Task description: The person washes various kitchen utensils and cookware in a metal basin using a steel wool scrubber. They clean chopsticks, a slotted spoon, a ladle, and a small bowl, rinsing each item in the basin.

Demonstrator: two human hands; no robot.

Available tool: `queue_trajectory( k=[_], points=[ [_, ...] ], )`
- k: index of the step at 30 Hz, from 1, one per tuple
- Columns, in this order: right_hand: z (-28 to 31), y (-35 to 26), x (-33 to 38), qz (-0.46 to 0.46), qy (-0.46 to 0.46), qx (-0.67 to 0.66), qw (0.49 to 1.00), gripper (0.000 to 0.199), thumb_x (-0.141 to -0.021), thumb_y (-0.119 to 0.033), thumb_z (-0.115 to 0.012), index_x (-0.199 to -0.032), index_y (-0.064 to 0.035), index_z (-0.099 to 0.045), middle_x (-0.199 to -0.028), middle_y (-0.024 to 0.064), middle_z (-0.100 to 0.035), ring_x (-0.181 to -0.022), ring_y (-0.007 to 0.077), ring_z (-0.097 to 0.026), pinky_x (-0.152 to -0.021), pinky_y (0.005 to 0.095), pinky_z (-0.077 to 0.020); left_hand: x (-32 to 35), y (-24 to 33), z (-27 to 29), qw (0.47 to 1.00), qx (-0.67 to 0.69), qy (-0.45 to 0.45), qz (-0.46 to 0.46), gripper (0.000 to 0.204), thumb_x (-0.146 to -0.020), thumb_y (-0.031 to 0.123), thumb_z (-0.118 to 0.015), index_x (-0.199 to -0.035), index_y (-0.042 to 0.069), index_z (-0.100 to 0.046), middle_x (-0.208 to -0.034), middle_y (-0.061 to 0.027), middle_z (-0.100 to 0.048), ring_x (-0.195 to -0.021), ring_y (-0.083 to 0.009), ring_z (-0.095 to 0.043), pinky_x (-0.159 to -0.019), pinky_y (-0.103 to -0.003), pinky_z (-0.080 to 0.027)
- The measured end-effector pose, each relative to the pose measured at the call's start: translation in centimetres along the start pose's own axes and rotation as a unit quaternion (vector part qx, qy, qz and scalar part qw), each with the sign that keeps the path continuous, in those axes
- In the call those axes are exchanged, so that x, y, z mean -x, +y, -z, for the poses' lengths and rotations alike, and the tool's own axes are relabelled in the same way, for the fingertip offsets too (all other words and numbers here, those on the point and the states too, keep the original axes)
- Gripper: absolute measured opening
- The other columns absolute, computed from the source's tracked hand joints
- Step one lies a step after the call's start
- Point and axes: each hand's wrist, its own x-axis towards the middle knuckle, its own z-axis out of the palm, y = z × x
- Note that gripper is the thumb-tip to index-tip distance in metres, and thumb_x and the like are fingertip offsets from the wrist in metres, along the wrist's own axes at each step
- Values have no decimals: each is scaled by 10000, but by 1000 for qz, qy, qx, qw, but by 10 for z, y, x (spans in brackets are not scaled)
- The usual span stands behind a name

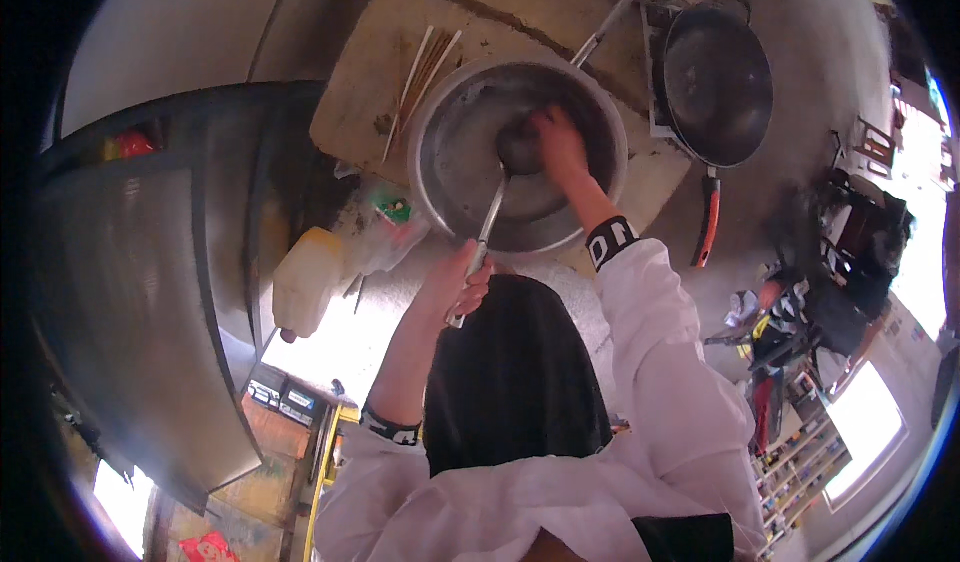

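two bare hands at work over a wide, round metal basin (617, 152), seen from above. the left hand (462, 284), at the near side and outside the rim, has its fingers wrapped around the handle of a long metal ladle (490, 220); the handle slants over the near rim, its end projecting below the fist, and the dark, rounded ladle bowl (515, 150) lies inside the basin. the right hand (563, 150) reaches in over the right side of the rim, its fingers bent at the right edge of that bowl — blur and shadow hide the fingertips, so whether they grip it or merely rest against it cannot be told. to the upper left, thin sticks (412, 97) lie on a pale, worn slab (355, 87). a second ladle (607, 30) slants away beyond the far rim. to the right is a dark pan (718, 87) with a red-and-black handle; to the lower left, a pale plastic jug (305, 280) stands near a clear plastic bag (385, 247).
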Motion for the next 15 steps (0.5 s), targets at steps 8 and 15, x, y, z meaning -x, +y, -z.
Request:
queue_trajectory(
  k=[8,15],
  points=[
    [-37,-30,52,-206,126,-94,966,265,-731,-156,-654,-985,-92,-612,-1060,161,-561,-981,352,-548,-808,407,-454,-2,-8,-8,996,-59,52,-43,377,-941,432,-414,-886,64,-473,-573,36,-359,-375,-36,-293,-295,-198,-244],
    [-18,-43,56,-194,44,-124,972,244,-740,-110,-638,-982,-89,-618,-1067,164,-558,-966,355,-546,-824,412,-445,-8,-11,2,994,-79,65,-42,366,-951,410,-366,-834,83,-481,-547,31,-373,-351,-73,-299,-301,-244,-230]
  ],
)
